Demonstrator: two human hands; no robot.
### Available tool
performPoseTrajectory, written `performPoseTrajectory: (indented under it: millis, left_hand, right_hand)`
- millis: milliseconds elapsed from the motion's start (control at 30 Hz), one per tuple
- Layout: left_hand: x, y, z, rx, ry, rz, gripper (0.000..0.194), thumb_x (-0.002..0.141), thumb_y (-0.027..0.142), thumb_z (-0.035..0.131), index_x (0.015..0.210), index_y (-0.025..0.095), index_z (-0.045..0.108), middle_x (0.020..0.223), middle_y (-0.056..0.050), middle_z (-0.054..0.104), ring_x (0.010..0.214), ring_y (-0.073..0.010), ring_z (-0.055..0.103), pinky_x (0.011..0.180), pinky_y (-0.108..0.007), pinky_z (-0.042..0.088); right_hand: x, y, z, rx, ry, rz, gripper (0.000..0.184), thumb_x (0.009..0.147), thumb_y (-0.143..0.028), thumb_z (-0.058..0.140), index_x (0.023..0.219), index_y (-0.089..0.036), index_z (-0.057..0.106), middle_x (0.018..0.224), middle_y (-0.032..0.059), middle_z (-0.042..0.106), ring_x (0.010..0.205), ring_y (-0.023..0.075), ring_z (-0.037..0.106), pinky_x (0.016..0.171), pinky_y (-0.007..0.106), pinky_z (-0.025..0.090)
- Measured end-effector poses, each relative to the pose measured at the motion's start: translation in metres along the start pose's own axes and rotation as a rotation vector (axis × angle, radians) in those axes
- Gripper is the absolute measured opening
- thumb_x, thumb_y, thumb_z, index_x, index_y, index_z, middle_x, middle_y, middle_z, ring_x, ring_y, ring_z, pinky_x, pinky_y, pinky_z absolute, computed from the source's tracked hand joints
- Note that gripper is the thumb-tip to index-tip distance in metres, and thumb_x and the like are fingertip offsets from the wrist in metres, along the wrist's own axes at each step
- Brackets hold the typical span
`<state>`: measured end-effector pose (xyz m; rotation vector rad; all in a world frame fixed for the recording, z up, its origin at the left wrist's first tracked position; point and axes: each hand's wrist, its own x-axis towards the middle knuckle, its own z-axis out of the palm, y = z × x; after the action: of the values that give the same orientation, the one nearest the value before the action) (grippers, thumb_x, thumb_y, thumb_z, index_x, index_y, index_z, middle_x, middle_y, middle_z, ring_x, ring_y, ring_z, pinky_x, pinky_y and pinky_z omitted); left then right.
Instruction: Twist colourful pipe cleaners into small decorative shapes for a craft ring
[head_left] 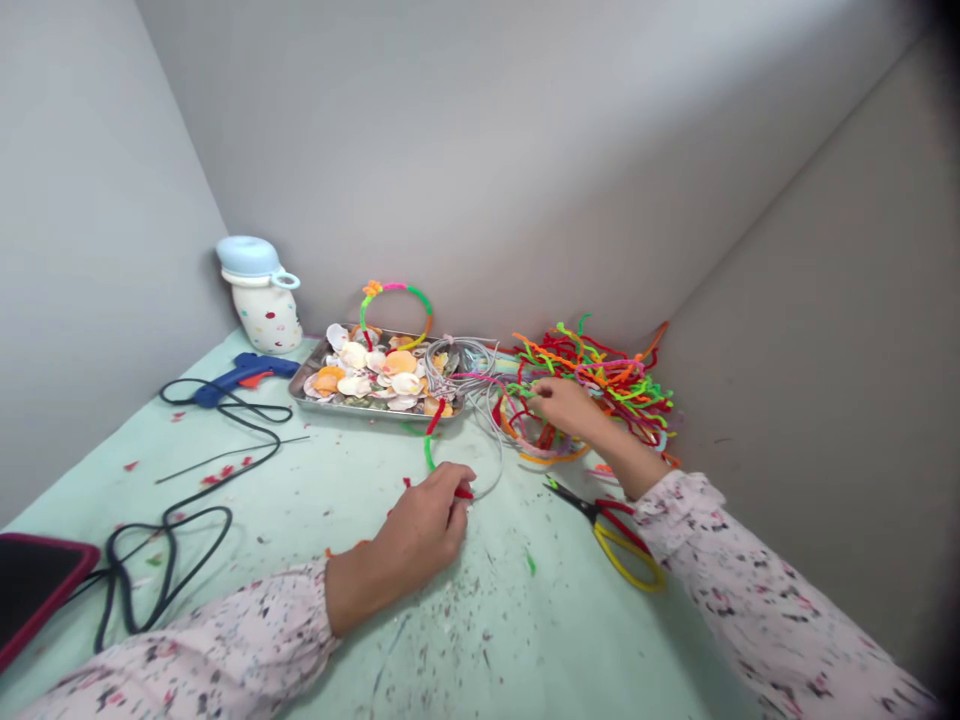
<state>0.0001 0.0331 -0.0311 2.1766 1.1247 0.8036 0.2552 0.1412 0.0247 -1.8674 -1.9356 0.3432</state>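
My left hand (pixel 421 525) is closed on a thin wire ring (pixel 429 452), partly wrapped in red and green pipe cleaner, held just above the table. The bare grey part of the ring curves away to the right. At the edge of a tangled pile of coloured pipe cleaners (pixel 626 375), my right hand (pixel 566 405) has its fingers pinched together. A green pipe cleaner shows at those fingertips, though its far end is lost among the others. Below the right wrist lie scissors (pixel 600 512) with red and yellow handles, blades pointing up-left.
A metal tray (pixel 375 412) holds shells (pixel 401 362); a finished-looking coloured ring (pixel 429 305) stands in it, beside coiled grey wire (pixel 457 380). Left are a blue glue gun (pixel 236 380), its black cord (pixel 171 560), a lidded bottle (pixel 264 310) and a phone (pixel 37 590). Scraps dot the cloth.
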Motion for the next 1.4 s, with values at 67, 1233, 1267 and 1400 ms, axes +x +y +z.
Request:
performPoseTrajectory:
  millis: [67,1233,1267,1400]
  left_hand:
    - [0.0,-0.001,0.0,0.003,0.003,0.003,0.03,0.082,0.009,0.044,0.11,0.019,0.051,0.104,-0.007,0.063,0.09,-0.0194,0.062,0.079,-0.033,0.05]
    - [-0.005,0.014,-0.017,-0.051,0.444,0.486,0.036,0.082,-0.004,0.048,0.103,0.02,0.064,0.103,-0.007,0.06,0.099,-0.0148,0.059,0.085,-0.027,0.05]
    - [-0.004,0.014,-0.018,-0.039,0.475,0.482,0.037,0.082,-0.004,0.048,0.105,0.02,0.064,0.104,-0.007,0.059,0.1,-0.0148,0.058,0.086,-0.027,0.05]
    - [-0.004,0.015,-0.019,0.045,0.524,0.483,0.044,0.083,-0.005,0.045,0.115,0.021,0.06,0.114,-0.009,0.053,0.108,-0.0171,0.054,0.093,-0.032,0.047]
  right_hand:
    - [0.002,0.005,-0.011,0.087,0.022,0.053,0.011,0.073,-0.027,0.055,0.067,-0.018,0.059,0.059,-0.0019,0.057,0.056,0.013,0.05,0.053,0.023,0.034]
    - [-0.139,-0.046,0.059,1.016,0.234,0.049,0.029,0.09,-0.046,0.049,0.091,-0.019,0.061,0.075,0.001,0.058,0.057,0.0116,0.047,0.054,0.024,0.04]
    - [-0.141,-0.046,0.062,1.008,0.213,0.032,0.03,0.091,-0.046,0.047,0.092,-0.02,0.062,0.075,0.0011,0.058,0.058,0.0117,0.048,0.054,0.024,0.04]
    - [-0.145,-0.045,0.066,0.942,0.182,-0.047,0.032,0.093,-0.044,0.043,0.091,-0.02,0.064,0.073,0.0006,0.058,0.057,0.0118,0.049,0.054,0.024,0.04]
